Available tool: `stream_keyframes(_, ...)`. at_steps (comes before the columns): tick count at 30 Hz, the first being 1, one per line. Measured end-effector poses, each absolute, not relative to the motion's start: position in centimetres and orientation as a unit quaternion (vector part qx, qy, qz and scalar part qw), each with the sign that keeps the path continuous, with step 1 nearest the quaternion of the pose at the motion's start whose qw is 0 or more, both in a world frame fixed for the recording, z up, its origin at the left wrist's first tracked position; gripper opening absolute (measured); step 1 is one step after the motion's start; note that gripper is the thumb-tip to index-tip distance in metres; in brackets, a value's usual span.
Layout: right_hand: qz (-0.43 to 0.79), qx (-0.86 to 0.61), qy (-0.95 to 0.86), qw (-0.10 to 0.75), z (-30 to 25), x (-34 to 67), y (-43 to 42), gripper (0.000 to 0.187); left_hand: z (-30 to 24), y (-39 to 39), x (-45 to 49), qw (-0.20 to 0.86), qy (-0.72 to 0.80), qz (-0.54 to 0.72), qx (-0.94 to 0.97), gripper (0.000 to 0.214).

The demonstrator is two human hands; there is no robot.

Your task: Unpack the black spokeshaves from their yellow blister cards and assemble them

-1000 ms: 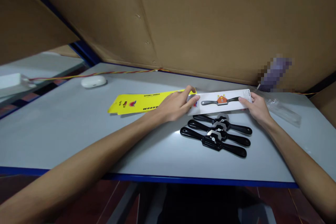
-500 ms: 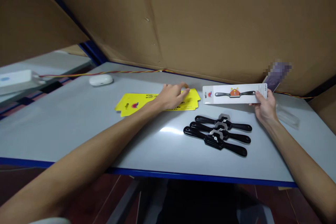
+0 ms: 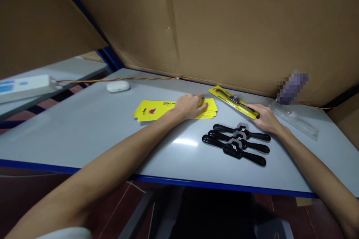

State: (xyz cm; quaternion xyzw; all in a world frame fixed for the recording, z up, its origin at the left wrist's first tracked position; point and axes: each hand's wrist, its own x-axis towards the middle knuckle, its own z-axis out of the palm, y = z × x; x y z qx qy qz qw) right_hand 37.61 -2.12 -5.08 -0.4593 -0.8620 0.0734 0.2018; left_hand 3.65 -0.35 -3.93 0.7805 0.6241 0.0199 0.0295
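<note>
Three black spokeshaves (image 3: 232,149) with silver blades lie in an overlapping row on the table in front of me. My left hand (image 3: 188,106) rests on a few yellow packaging cards (image 3: 151,110), thumb and forefinger apart. Beyond the spokeshaves, my right hand (image 3: 265,119) grips the right end of another yellow packaging card (image 3: 224,100), tilted above the tabletop. A black spokeshave shows on that card's yellow face; I cannot tell whether it is printed or real. Beside the right wrist lie clear plastic blister shells (image 3: 301,121).
A white earbud case (image 3: 118,86) sits at the back left of the table (image 3: 84,130). Red and yellow wires (image 3: 146,78) run along the cardboard wall (image 3: 224,26). A white power strip (image 3: 28,87) is on the neighbouring surface at left. A blurred purple item (image 3: 293,87) stands back right.
The card in my right hand has turned from its white printed back to its yellow face and tilted. My left hand stays on the yellow cards. The view has shifted slightly.
</note>
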Motion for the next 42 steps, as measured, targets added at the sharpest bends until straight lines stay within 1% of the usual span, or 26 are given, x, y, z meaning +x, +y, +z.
stream_keyframes(6,0.057,-0.438,-0.889,0.118,-4.2,36.7,-1.8,0.063,-4.1,-0.3,3.7,0.025,0.622,0.019,0.783,0.062)
stream_keyframes(9,0.039,-0.45,-0.887,0.093,-4.1,36.2,-0.8,0.05,-4.1,-0.3,3.7,0.025,0.617,0.02,0.787,0.062)
stream_keyframes(11,0.001,-0.461,-0.882,0.096,-4.2,35.8,0.2,0.044,-4.0,-0.3,3.7,0.024,0.614,0.02,0.789,0.062)
stream_keyframes(15,-0.073,-0.515,-0.842,0.143,-4.4,35.2,1.9,0.045,-3.9,-0.6,3.7,0.021,0.612,0.017,0.791,0.06)
stream_keyframes(17,-0.091,-0.551,-0.815,0.159,-4.2,35.5,2.0,0.042,-3.8,-0.7,3.6,0.021,0.61,0.015,0.792,0.059)
stream_keyframes(22,-0.113,-0.567,-0.802,0.149,-2.3,39.1,0.2,0.019,-3.5,-0.9,3.9,0.014,0.603,0.029,0.797,0.057)
stream_keyframes(25,-0.144,-0.614,-0.761,0.152,-1.3,42.8,-1.4,0.025,-2.8,-1.7,4.6,0.01,0.587,0.091,0.805,0.056)
stream_keyframes(27,-0.156,-0.651,-0.73,0.135,-1.4,45.5,-2.3,0.029,-2.4,-2.7,5.2,0.032,0.535,0.139,0.833,0.056)
stream_keyframes(30,-0.106,-0.715,-0.687,0.074,-2.1,48.8,-3.2,0.05,-2.2,-4.3,6.2,0.07,0.398,0.158,0.901,0.055)
stream_keyframes(32,-0.054,-0.729,-0.678,0.069,-2.4,49.7,-3.6,0.051,-2.4,-5.0,6.7,0.095,0.327,0.128,0.932,0.051)
stream_keyframes(34,-0.058,-0.72,-0.684,0.103,-2.2,49.4,-3.8,0.047,-2.8,-5.3,6.8,0.124,0.285,0.093,0.946,0.047)
stream_keyframes(37,-0.12,-0.678,-0.7,0.192,-1.4,47.4,-4.2,0.044,-3.3,-4.9,6.5,0.146,0.254,0.082,0.953,0.041)
stream_keyframes(40,-0.174,-0.613,-0.722,0.27,-0.7,45.1,-4.6,0.045,-3.6,-4.3,6.0,0.127,0.234,0.088,0.96,0.037)
stream_keyframes(42,-0.181,-0.549,-0.754,0.31,-0.5,43.6,-5.0,0.046,-3.7,-3.9,5.7,0.104,0.233,0.086,0.963,0.036)
